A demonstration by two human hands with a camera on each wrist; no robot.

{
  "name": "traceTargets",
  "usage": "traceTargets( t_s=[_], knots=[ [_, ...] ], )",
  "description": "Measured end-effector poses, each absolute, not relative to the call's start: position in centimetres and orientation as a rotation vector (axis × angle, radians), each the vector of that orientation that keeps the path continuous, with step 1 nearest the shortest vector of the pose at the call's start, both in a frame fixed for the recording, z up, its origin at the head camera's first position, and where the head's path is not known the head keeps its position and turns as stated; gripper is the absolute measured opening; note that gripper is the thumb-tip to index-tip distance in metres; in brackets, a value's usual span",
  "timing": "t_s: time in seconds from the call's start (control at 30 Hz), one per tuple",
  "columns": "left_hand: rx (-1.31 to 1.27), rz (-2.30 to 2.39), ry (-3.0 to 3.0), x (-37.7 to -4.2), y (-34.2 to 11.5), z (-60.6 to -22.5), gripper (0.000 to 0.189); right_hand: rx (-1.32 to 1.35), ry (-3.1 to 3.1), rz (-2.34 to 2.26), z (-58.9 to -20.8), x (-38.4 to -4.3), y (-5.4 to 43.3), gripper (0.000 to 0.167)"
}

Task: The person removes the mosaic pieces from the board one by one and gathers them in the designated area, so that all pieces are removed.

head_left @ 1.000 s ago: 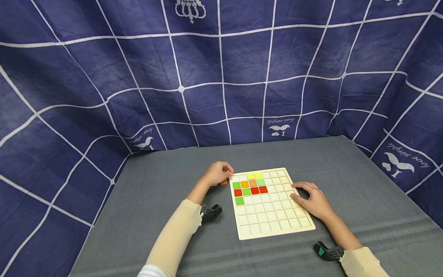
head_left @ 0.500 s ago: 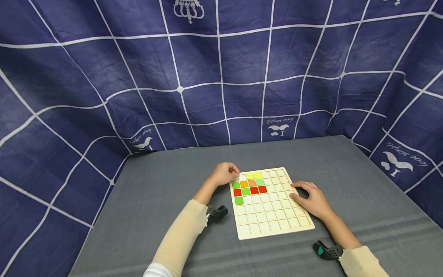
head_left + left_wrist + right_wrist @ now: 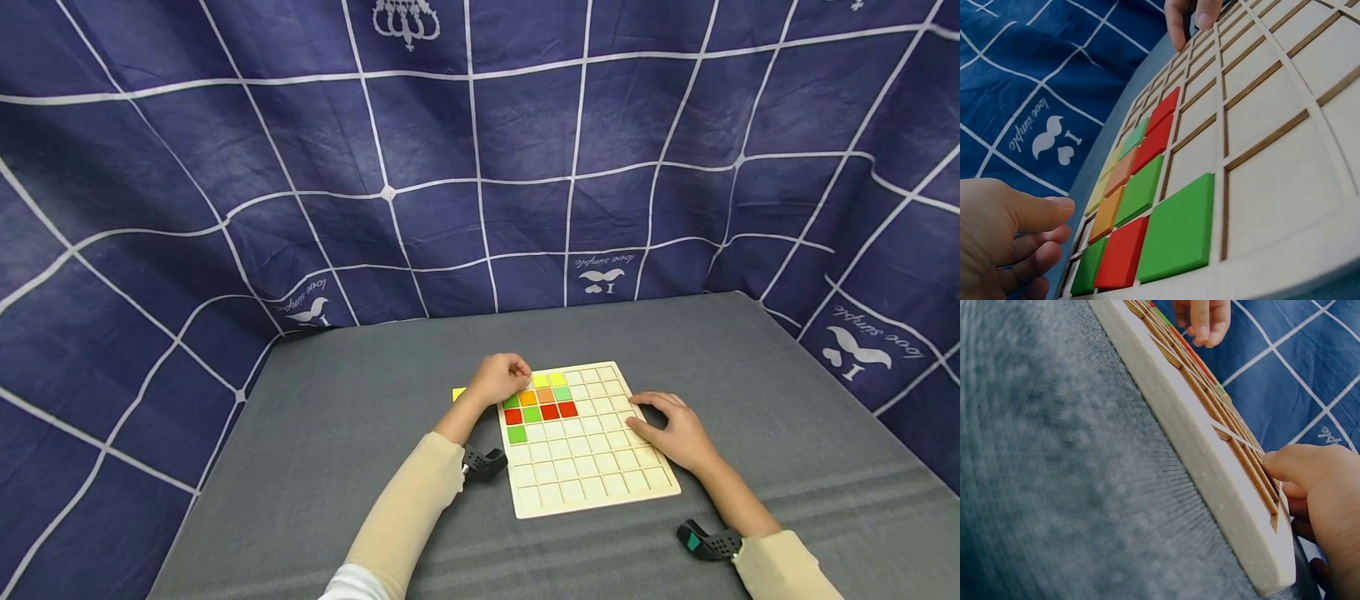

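A pale wooden grid board [image 3: 592, 454] lies on the grey cloth. Coloured square tiles fill part of its upper left: yellow tiles [image 3: 550, 380], orange, red tiles [image 3: 550, 411], and a green tile [image 3: 517, 433] lowest. My left hand [image 3: 502, 379] hovers at the board's upper left corner, thumb and fingertips close together over the top row, beside the yellow tiles. In the left wrist view that hand's fingers are curled, and I cannot tell whether a tile is between them. My right hand [image 3: 678, 429] rests on the board's right edge, thumb and forefinger spread apart on it.
A loose yellow tile [image 3: 458, 392] shows on the cloth left of the board, partly hidden behind my left hand. Grey cloth [image 3: 360, 417] surrounds the board. A blue curtain with white lines [image 3: 525, 217] hangs behind and at the sides.
My left hand has moved right, from beside the board's upper left corner to over its top row, uncovering the loose yellow tile. My right hand stays on the board's edge.
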State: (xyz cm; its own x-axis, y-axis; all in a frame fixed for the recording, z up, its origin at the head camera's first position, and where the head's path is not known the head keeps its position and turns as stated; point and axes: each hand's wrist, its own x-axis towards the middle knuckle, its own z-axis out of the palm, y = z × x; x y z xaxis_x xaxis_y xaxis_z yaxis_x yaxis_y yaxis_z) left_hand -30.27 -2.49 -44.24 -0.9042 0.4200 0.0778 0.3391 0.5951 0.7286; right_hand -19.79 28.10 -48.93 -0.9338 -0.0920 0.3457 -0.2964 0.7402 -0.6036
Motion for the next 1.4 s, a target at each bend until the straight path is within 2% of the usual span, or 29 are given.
traceTargets(
  t_s=[0.57,1.4],
  knots=[
    [0.660,1.021,2.791,-30.4,-1.1,-45.0,0.019,0.321,-2.639,0.991,-49.0,-19.9,28.0,0.037],
    [0.627,1.031,2.773,-30.1,-0.9,-44.8,0.017,0.332,-2.646,0.999,-48.5,-19.0,27.3,0.036]
  ],
)
